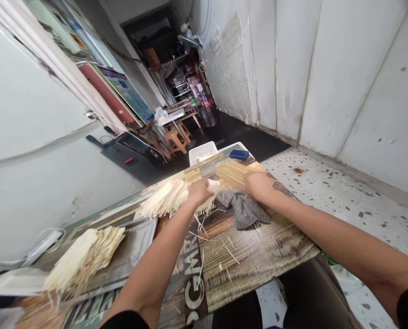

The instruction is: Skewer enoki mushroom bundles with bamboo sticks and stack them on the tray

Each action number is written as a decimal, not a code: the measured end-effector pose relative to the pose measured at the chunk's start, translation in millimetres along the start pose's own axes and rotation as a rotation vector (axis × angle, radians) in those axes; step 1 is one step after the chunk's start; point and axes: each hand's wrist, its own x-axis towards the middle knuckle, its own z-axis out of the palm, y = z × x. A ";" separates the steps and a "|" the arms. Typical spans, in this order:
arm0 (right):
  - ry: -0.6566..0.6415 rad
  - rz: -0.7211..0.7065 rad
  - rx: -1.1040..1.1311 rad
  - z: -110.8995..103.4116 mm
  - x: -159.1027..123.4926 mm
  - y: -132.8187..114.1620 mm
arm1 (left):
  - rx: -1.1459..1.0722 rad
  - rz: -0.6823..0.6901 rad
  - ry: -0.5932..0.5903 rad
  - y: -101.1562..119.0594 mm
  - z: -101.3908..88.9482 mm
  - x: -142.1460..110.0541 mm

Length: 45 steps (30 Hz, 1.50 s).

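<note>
My left hand (199,192) is closed on a pale, thin folded sheet (214,185) that looks like tofu skin. Beside it lies a fanned row of similar pale sheets (167,196) with thin stick ends showing along the near side. My right hand (258,185) rests with curled fingers at the near end of a spread of bamboo skewers (233,173); the fingertips are partly hidden. Between and just below both hands is a crumpled grey cloth (245,210). Loose thin scraps (229,251) are scattered on the wood-patterned tabletop (268,256).
A second stack of skewered pale sheets (87,253) lies on a tray (135,251) at the left. At the table's far end are a blue box (238,154) and a white container (204,150). A white wall (320,77) runs along the right; stools (176,140) stand farther back.
</note>
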 end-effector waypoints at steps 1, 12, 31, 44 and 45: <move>0.040 -0.007 0.051 -3.0 -6.4 0.3 | -0.023 0.004 0.011 -3.5 -4.9 -1.9; 0.280 -0.044 0.619 -4.5 -160.1 -7.4 | -0.302 0.224 -0.177 -65.0 -86.5 -103.1; 0.166 -0.159 0.594 43.1 -289.0 -25.0 | -0.074 0.738 -0.097 -23.0 31.2 -171.1; 0.178 -0.139 0.456 42.3 -257.6 -26.3 | 0.022 0.589 0.032 0.9 56.9 -183.6; 0.179 -0.151 0.476 41.7 -261.2 -26.7 | 0.027 0.595 0.025 -1.1 57.2 -186.0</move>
